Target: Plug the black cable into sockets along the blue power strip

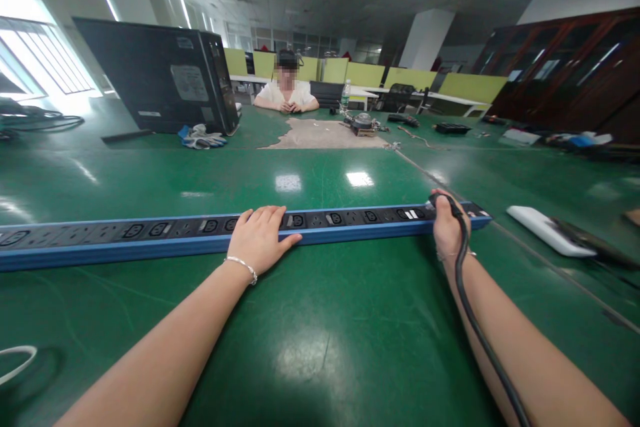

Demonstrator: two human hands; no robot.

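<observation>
Across the green table lies a long blue power strip (350,237) with a row of black sockets along its top. My left hand (261,237) rests palm down over the strip's middle, fingers stretched across it and thumb on its near side. At the strip's right end, my right hand (449,223) is closed around the plug end of a black power cord (465,280). The cord runs back along my right forearm. My fingers hide most of the plug, so I cannot tell whether it sits in a socket.
A black computer case (155,77) stands at the back left, with work gloves (203,137) beside it. A person (287,90) sits across the table. A white object (547,230) and a dark one lie to the right. A grey cable (425,173) crosses the table (320,340).
</observation>
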